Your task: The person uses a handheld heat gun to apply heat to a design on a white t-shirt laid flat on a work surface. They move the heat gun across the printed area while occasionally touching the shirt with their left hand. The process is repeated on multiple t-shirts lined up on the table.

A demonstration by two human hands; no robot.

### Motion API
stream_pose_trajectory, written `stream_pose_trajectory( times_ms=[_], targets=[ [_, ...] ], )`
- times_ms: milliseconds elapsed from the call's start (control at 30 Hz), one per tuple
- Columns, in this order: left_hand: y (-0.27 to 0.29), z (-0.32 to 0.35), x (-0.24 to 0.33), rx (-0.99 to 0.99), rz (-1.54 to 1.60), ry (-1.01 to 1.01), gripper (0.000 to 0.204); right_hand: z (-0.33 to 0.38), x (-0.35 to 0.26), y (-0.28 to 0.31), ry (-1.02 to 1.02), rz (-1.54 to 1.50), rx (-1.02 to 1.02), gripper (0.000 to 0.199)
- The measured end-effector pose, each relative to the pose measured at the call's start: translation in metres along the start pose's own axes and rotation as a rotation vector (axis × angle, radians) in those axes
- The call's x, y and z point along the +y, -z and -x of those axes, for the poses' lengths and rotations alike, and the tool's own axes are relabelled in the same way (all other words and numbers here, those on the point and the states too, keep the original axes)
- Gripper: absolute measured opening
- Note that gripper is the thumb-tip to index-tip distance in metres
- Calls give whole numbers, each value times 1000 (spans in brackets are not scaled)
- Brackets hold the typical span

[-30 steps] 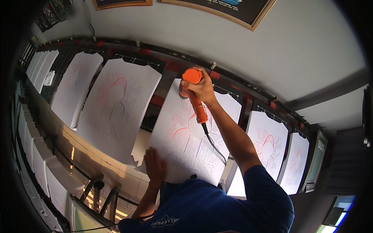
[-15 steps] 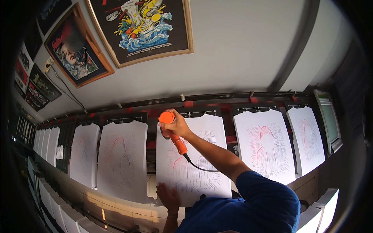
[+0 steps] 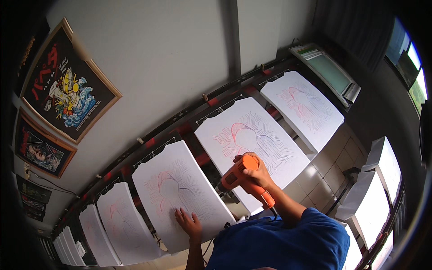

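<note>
Orange heat gun (image 3: 240, 175) held, nozzle toward white printed sheet (image 3: 182, 189).

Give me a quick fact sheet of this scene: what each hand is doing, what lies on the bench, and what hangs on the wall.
Left hand: flat, fingers spread, on a white printed sheet
Right hand: gripping an orange heat gun, nozzle aimed toward that sheet
Cord: black, runs from the gun's handle end
Bench: a row of white sheets with reddish line prints, such as the next sheet
Wall: framed posters
</note>
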State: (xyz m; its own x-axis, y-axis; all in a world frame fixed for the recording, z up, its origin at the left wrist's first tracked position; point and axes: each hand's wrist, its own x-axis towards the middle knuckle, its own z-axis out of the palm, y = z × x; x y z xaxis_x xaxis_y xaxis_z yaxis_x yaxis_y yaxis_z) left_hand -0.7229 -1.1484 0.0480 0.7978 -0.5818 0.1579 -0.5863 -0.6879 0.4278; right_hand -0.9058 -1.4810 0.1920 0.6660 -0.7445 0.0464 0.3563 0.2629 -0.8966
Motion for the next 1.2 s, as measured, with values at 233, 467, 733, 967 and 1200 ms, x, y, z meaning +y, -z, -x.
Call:
stream_pose_trajectory(
  times_ms=[233,467,733,967,1200],
  targets=[
    [-67,35,186,-85,174,-112,68,39,-62,157,128,49,300,71],
    [-103,68,285,-98,223,-122,69,17,-113,247,133,159,364,72],
    [-109,7,251,54,57,-5,67,-52,-114,210,141,182,246,58],
    [-119,-88,172,50,-105,61,61,-166,-137,148,222,192,119,56],
    [-116,-151,132,35,-295,-68,60,-297,-129,144,212,552,-11,67]
  ],
)
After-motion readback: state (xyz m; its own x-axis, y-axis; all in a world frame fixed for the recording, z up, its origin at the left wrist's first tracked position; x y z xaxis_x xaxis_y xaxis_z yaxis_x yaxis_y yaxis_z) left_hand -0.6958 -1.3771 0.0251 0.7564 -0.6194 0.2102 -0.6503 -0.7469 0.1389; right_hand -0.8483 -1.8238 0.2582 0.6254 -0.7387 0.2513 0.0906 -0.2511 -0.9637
